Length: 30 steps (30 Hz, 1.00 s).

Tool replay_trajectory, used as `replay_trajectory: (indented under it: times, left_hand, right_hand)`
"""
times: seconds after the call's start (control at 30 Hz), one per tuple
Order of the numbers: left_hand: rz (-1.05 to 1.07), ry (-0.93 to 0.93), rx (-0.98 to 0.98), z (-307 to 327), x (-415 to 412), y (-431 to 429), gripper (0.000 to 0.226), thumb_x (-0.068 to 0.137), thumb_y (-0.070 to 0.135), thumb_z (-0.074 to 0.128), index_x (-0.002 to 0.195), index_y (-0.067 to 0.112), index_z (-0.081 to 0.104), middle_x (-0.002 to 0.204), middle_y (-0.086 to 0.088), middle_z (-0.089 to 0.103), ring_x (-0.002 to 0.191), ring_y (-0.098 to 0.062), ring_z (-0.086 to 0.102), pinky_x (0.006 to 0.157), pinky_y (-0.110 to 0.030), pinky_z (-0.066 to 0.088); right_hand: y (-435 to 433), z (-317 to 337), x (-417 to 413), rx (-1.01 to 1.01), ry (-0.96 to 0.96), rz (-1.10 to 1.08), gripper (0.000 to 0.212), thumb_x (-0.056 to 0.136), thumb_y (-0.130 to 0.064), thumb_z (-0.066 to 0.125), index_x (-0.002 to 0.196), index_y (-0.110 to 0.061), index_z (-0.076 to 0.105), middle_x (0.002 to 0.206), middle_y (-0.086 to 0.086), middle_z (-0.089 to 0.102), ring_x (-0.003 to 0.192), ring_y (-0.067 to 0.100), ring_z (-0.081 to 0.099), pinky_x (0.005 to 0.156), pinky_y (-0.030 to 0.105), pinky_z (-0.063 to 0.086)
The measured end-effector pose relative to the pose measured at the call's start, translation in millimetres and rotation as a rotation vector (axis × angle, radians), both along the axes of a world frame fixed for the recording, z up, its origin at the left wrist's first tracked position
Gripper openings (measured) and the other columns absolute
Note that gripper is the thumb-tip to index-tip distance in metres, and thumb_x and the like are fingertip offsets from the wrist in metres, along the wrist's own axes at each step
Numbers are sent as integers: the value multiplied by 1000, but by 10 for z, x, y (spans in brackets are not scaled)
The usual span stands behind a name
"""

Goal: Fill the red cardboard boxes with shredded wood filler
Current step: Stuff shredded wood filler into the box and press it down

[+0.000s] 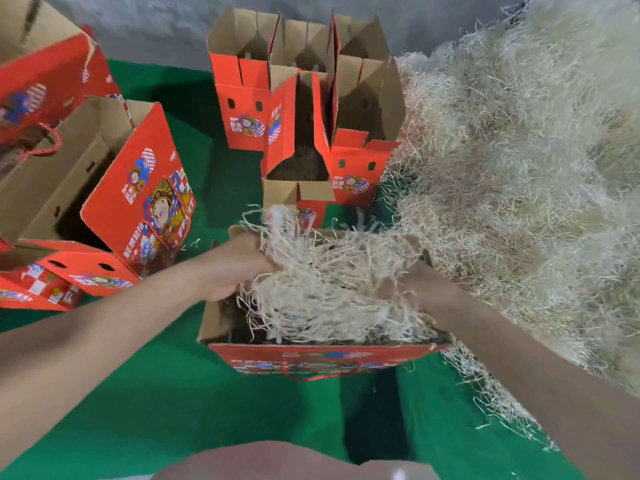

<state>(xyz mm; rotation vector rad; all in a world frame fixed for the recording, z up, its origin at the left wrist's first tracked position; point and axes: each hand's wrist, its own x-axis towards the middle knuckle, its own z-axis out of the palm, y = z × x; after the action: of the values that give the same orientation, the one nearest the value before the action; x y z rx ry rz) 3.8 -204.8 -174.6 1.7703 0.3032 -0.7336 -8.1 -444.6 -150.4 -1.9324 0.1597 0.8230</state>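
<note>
An open red cardboard box (pixel 322 358) with a red cord handle stands on the green floor right in front of me. A bundle of pale shredded wood filler (pixel 332 282) sits over its opening, held between both hands. My left hand (pixel 235 268) grips the bundle's left side. My right hand (pixel 419 285) grips its right side, partly buried in the strands. A big heap of the same filler (pixel 519 168) rises on the right.
Three upright open red boxes (pixel 301 109) stand clustered behind the near box. More red boxes (pixel 104 181) lie tipped and stacked at the left. Green floor covering (pixel 166 393) spreads below; a grey wall runs along the back.
</note>
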Motion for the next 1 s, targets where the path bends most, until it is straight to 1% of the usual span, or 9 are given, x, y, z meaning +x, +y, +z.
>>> replay_trajectory:
  times: [0.07,0.17,0.27,0.43,0.6,0.73,0.8,0.9,1.0]
  left_hand:
    - [39,35,27,37,8,108,55,86,-8,51,137,6,34,129,3,45,114,-10,48,89,-30,48]
    - [38,72,4,45,-35,84,22,87,-6,52,106,5,50,94,-3,64,79,-5,61,60,-23,52]
    - [5,72,-82,24,-91,-98,33,82,-16,48,81,18,47,68,4,64,53,7,61,45,-10,45]
    - [-138,38,18,0,-144,-200,36,78,-2,67,106,20,58,114,9,61,96,1,56,94,-19,37]
    - [3,106,26,41,-126,83,86,73,14,75,144,16,26,150,-3,26,137,-21,25,110,-39,21]
    - [13,82,108,63,-161,115,36,81,3,65,111,15,49,108,2,50,99,-14,49,79,-30,45]
    - [-27,-124,353,66,-180,176,23,83,0,57,86,21,47,91,2,47,78,-10,45,61,-21,32]
    - [-35,-355,610,59,-205,232,35,82,0,52,115,12,56,105,-6,57,80,-15,54,58,-19,39]
    - [-40,-221,290,147,-199,171,42,81,1,60,117,20,53,107,7,53,87,-5,52,68,-17,38]
  right_hand:
    - [-111,36,1,-29,2,-67,15,77,-6,66,77,-10,52,61,-7,58,62,2,57,87,19,40]
    - [-74,-8,37,45,64,-106,25,74,-15,68,89,-7,50,80,-6,52,82,10,52,90,26,34]
    - [159,-77,42,159,144,-60,26,74,-9,67,96,-12,54,91,-2,66,89,8,59,86,23,46]
    - [281,-245,31,73,69,11,55,75,0,66,126,-11,49,124,5,57,120,23,50,104,40,38]
    - [-95,-205,65,3,51,-91,79,76,-18,71,139,-5,25,138,9,39,131,27,34,104,36,33]
    - [-198,-223,67,-73,44,-63,37,79,-10,68,109,-5,46,93,-8,51,85,7,47,95,31,33]
    - [-283,-195,76,-95,23,-84,23,79,-8,69,84,-14,47,80,-12,51,73,6,47,83,25,36]
    - [-336,-162,78,-123,47,-136,27,77,-10,70,74,-6,44,70,2,46,60,8,52,67,21,44]
    - [-318,-173,70,-80,87,-88,36,74,-25,71,96,-9,47,87,-1,50,84,16,53,87,32,40]
